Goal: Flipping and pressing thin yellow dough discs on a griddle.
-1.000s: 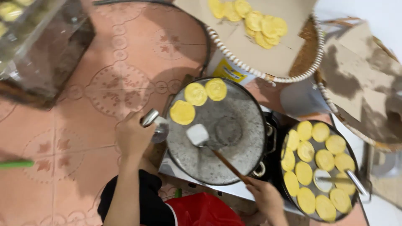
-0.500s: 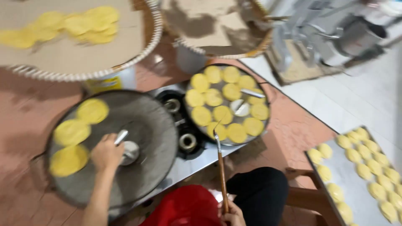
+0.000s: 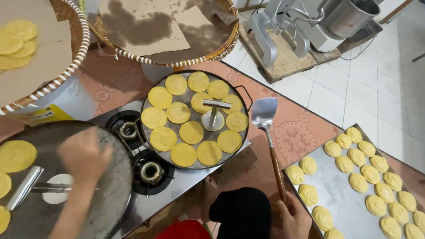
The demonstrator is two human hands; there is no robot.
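Since the earlier frame the view has swung right, and the spatula (image 3: 264, 116) now hangs over the floor beside the right pan (image 3: 152, 95) of yellow discs. The right hand (image 3: 291, 220) grips its wooden handle. The left hand (image 3: 83, 156), blurred, rests on the left pan (image 3: 113, 181); its grip cannot be told.

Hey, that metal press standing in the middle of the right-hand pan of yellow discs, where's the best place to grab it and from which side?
Probably by the horizontal bar on top of the metal press, coming straight down from above. It stands upright on its round foot, ringed by yellow discs in the pan, so a sideways approach would likely brush them.
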